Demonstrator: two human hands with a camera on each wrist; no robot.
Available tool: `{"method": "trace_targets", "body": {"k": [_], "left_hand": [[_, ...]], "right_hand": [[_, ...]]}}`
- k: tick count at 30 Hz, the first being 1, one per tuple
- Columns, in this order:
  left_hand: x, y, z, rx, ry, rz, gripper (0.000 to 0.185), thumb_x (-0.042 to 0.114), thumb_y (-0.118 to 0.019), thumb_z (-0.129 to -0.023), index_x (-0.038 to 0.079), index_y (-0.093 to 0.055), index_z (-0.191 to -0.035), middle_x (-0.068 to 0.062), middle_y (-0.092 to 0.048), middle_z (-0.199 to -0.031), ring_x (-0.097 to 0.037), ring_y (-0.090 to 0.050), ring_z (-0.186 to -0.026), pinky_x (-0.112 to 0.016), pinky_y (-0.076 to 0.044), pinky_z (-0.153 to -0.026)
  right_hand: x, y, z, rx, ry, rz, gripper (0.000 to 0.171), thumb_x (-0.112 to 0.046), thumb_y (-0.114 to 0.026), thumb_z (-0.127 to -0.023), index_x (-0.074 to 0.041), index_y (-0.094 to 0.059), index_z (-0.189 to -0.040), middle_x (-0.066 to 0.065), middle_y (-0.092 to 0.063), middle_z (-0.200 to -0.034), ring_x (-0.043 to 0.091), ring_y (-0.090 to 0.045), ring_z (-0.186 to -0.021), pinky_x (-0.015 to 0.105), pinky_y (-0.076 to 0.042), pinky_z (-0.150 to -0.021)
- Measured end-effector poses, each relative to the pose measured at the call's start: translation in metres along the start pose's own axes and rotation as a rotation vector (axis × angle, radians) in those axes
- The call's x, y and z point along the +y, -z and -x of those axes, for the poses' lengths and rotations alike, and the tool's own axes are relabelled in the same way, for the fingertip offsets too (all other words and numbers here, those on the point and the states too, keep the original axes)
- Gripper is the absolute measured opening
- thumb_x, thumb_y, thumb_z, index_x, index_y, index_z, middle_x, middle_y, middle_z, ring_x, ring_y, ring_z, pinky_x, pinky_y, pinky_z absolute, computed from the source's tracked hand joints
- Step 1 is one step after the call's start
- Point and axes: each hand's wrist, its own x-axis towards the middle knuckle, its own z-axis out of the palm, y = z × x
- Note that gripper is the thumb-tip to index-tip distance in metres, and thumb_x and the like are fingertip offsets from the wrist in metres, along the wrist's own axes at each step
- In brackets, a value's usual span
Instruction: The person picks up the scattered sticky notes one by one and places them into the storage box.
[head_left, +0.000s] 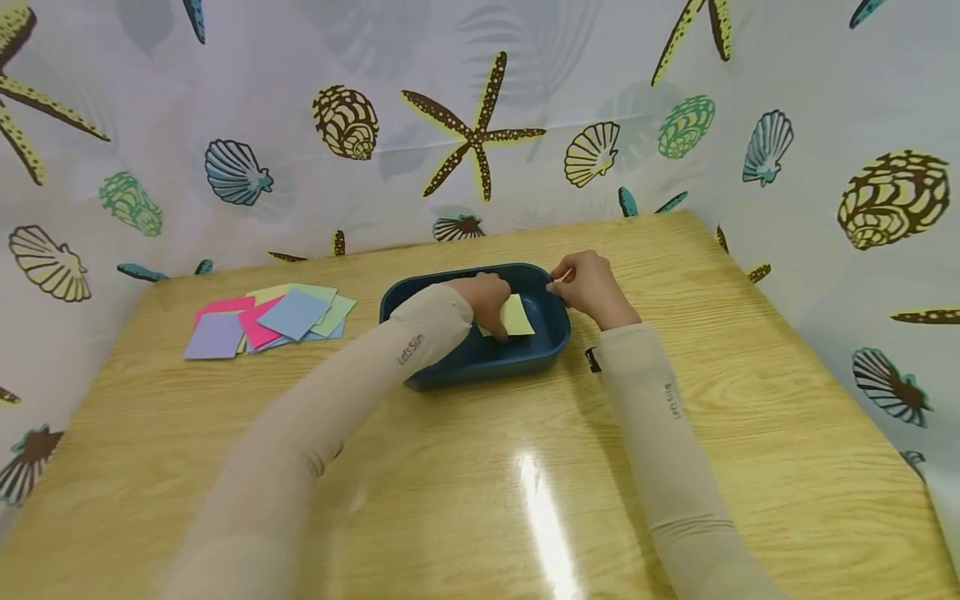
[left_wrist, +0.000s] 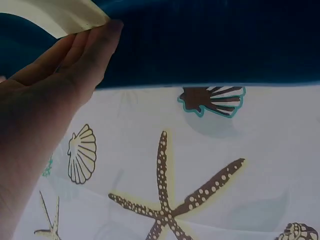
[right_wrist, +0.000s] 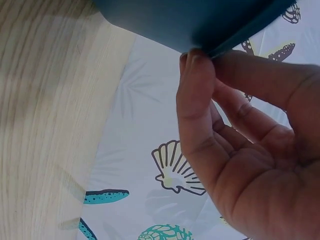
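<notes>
A dark blue oblong bin [head_left: 480, 370] with rounded corners stands on the wooden table. Reaching into it, my left hand [head_left: 486, 297] pinches a pale yellow paper note [head_left: 517, 317] between thumb and fingers. In the left wrist view the note [left_wrist: 60, 15] curves up from the fingertips against the blue inside. At the bin's right end, my right hand [head_left: 592, 287] pinches the rim. The right wrist view shows that hand [right_wrist: 240, 135] with thumb and index finger on the rim of the bin [right_wrist: 165, 25].
To the left of the bin lies a loose, overlapping pile of square notes [head_left: 288, 315] in pink, blue, purple and green. Behind and on the right, a white cloth [head_left: 555, 83] printed with shells and starfish borders the wooden table [head_left: 420, 467].
</notes>
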Motion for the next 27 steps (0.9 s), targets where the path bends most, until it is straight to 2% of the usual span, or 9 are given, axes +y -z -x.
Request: {"method": "trace_targets", "body": {"k": [3,6,11,27], "left_hand": [[0.005,-0.005,-0.011,-0.027,-0.009,-0.007,0.051,0.037,-0.073,-0.083,0.007,-0.058,-0.122,-0.01,-0.056,-0.114,-0.024,-0.051,-0.103,-0.036,-0.045,-0.087],[0.01,-0.008,-0.015,-0.036,-0.026,-0.016,0.053,0.037,-0.074,-0.083,0.006,-0.059,-0.123,-0.012,-0.053,-0.118,-0.025,-0.05,-0.106,-0.037,-0.045,-0.089],[0.015,-0.011,-0.015,-0.045,-0.027,-0.011,0.062,0.041,-0.075,-0.081,0.006,-0.056,-0.129,-0.013,-0.048,-0.124,-0.026,-0.046,-0.11,-0.038,-0.043,-0.092],[0.014,-0.018,-0.022,0.006,-0.047,0.011,0.076,0.045,-0.078,-0.077,0.005,-0.05,-0.134,-0.015,-0.045,-0.127,-0.027,-0.045,-0.112,-0.039,-0.042,-0.096]], "right_hand": [[-0.001,-0.002,0.0,-0.005,-0.004,-0.012,0.021,-0.007,-0.065,-0.091,0.006,-0.067,-0.107,0.02,-0.064,-0.095,0.027,-0.065,-0.077,0.029,-0.052,-0.064],[-0.002,-0.003,0.001,-0.006,-0.003,-0.01,0.02,-0.007,-0.065,-0.091,0.005,-0.067,-0.107,0.02,-0.065,-0.095,0.024,-0.064,-0.074,0.029,-0.052,-0.064],[-0.003,-0.003,0.0,-0.008,-0.007,0.003,0.021,-0.008,-0.065,-0.091,0.004,-0.067,-0.108,0.019,-0.064,-0.094,0.022,-0.063,-0.074,0.03,-0.052,-0.065],[-0.001,0.0,0.001,-0.009,-0.017,0.013,0.021,-0.008,-0.064,-0.091,0.005,-0.066,-0.108,0.021,-0.064,-0.096,0.026,-0.065,-0.076,0.031,-0.052,-0.066]]}}
